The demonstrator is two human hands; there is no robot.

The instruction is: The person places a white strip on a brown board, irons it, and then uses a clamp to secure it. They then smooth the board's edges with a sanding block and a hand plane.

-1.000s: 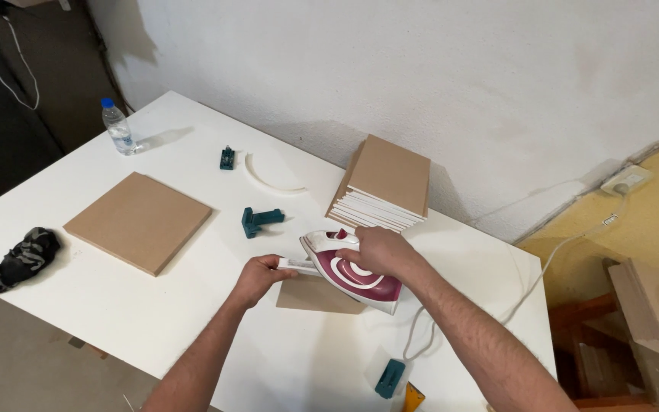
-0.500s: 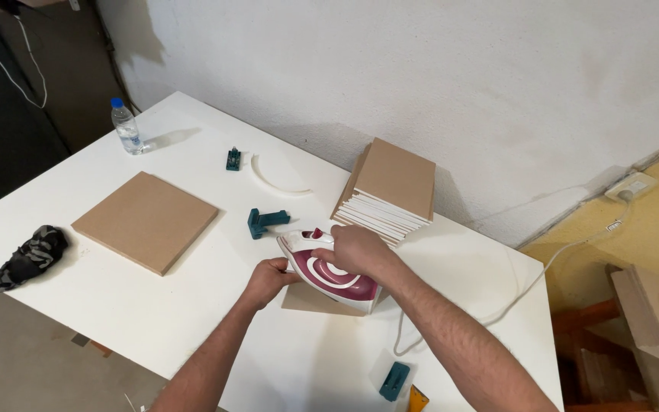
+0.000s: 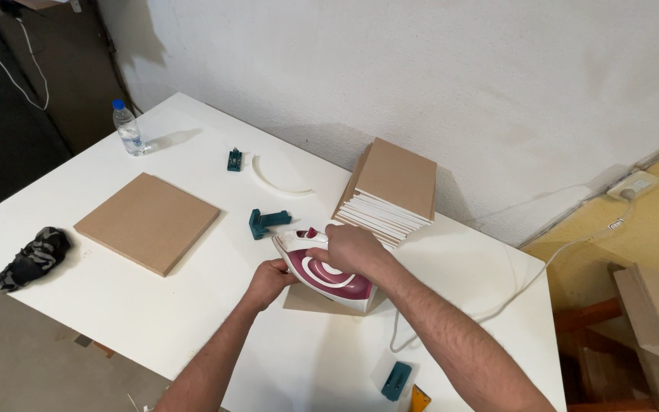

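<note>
Under the right hand (image 3: 351, 248), near the middle of the white worktop (image 3: 154, 305), sits a white and magenta clothes iron (image 3: 322, 276). Its long axis runs from upper left to lower right in the head view, with the pointed nose aimed up and left, towards the teal clamp (image 3: 262, 223), and the blunt heel down and right. The right hand's fingers (image 3: 328, 243) are wrapped over the iron's top, closed on the handle. The iron tilts a little, with its flat underside towards the left hand.

Just left of those fingers, the left hand (image 3: 267, 282) lies against the iron's near side, its fingers curled shut around the edge of a thin brown panel (image 3: 310, 300) that lies flat beneath the iron; how tightly they pinch it cannot be told. A white cord (image 3: 520, 286) trails from the iron's heel to the right, up to a wall socket (image 3: 634, 185).

Beyond the right fingers, close by, a stack of white-edged brown panels (image 3: 390, 191) rests on the worktop. Well to the left of both hands lies a single square brown board (image 3: 148, 221), and farther left a dark crumpled cloth (image 3: 32, 258). Farther back stand a small teal block (image 3: 234, 159), a curved white strip (image 3: 276, 179) and a plastic water bottle (image 3: 127, 128). Near the right forearm, at the worktop's front edge, lies another teal tool (image 3: 397, 380).
</note>
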